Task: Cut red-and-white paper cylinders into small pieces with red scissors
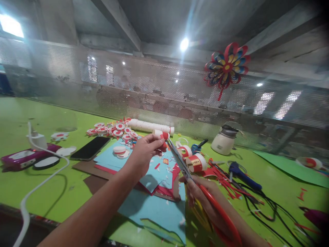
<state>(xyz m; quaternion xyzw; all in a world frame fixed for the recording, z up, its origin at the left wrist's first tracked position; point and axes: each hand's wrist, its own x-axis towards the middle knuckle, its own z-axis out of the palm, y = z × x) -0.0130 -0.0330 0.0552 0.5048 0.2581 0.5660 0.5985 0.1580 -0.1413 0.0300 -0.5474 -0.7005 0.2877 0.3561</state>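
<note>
Pinched in the fingers of my left hand (147,151) is a small red and white paper piece (161,134), held up above the table. My right hand (205,192) grips the red-handled scissors (183,164), whose blades point up and away from me, with the tips right by the paper piece. Whether the blades touch it I cannot tell. Below both hands lie blue paper sheets (154,171) strewn with red and white scraps, over red and brown sheets. Just past the scissors lie red and white paper rings (196,163).
A pile of red and white paper discs (118,129) and a white paper roll (151,126) lie farther back. To the left are a phone (90,148) and a white cable (46,185). A blue glue gun (245,175), black cords and a pot (224,140) stand right.
</note>
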